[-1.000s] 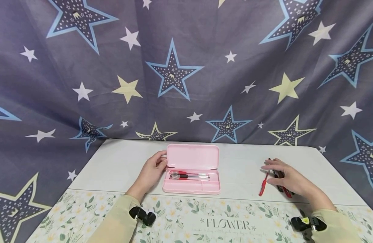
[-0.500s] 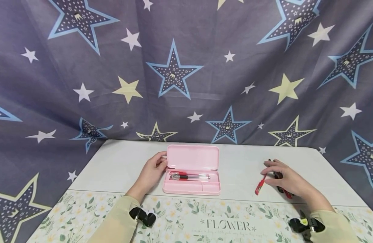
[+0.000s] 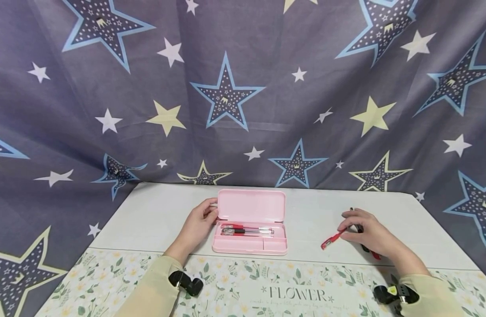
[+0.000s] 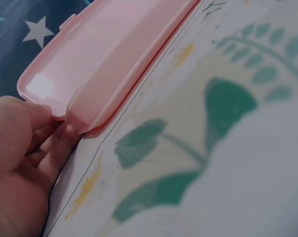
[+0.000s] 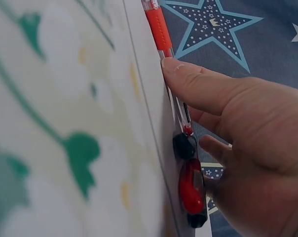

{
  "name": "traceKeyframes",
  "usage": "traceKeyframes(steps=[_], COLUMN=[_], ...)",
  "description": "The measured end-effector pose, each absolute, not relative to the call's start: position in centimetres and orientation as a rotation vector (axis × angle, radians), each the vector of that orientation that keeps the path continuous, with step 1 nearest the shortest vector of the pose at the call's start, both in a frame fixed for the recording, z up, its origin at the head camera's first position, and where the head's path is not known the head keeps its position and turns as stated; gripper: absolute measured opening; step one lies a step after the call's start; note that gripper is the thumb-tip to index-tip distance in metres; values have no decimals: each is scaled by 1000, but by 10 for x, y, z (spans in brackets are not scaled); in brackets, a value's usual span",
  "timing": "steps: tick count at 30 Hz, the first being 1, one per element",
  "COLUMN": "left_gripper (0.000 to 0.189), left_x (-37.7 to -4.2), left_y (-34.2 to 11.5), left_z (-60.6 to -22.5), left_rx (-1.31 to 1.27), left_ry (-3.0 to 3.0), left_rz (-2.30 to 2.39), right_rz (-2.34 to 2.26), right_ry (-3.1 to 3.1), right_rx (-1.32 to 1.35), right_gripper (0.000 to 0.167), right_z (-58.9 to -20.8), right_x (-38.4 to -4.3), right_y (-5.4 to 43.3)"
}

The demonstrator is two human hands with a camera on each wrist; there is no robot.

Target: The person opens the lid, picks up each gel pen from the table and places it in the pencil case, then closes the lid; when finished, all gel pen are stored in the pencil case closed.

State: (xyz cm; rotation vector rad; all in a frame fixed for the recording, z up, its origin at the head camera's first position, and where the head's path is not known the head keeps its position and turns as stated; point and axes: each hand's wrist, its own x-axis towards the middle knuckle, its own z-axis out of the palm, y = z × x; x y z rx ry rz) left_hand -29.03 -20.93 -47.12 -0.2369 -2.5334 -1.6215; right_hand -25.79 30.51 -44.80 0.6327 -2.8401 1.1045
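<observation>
A pink pencil case [image 3: 251, 252] stands on the table with its lid [image 3: 252, 205] raised. In its long compartment lie a black-grip pen [image 3: 243, 230] and red pens [image 3: 229, 225]. My left hand [image 3: 197, 226] holds the case at its left end; in the left wrist view the thumb [image 4: 38, 114] lies against the lid's corner, fingers below it. At the right, my right hand [image 3: 370, 233] pinches a red gel pen [image 3: 331, 241] between thumb and fingers, its red-grip end pointing left. More pens, black and red [image 5: 191, 185], lie beneath that hand, partly hidden.
A white tabletop [image 3: 310, 220] carries the case and pens. Along its front runs a floral cloth [image 3: 298, 288] printed with "FLOWER". Behind the table hangs a dark star-patterned curtain [image 3: 266, 123]. Black cameras are strapped to both wrists.
The red pen has swung its red end left and up, away from the other pens, now pinched in my right hand, which has shifted slightly left. My left hand and the case have stayed still.
</observation>
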Motion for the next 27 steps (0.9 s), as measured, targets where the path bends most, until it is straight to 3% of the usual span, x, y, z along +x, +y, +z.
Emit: traceKeyframes(steps=[27], left_gripper=[38], left_x=[-288], left_y=[-208], left_z=[-469], left_rx=[-227], left_ry=[-2532], left_rz=[-1633], right_rz=[992], right_ry=[-2911], right_rx=[552], right_gripper=[11], right_z=[-445], right_x=[-258], right_y=[300])
